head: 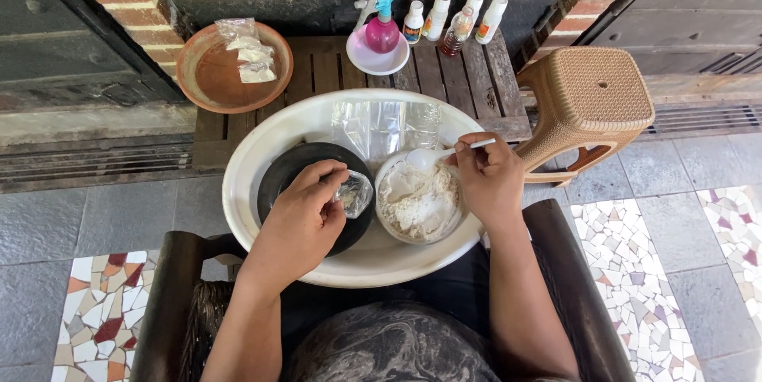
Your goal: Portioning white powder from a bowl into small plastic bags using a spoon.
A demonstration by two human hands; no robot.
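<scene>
over black dish (294, 171), small clear bag (354, 193)

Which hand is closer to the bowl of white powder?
The right hand. It holds a white spoon over the bowl of white powder, above its far rim. The left hand is beside it, over the black bowl, holding a small clear bag.

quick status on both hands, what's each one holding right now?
Left hand: closed on a small clear plastic bag over the black bowl.
Right hand: closed on a white spoon above the bowl of white powder.
</scene>
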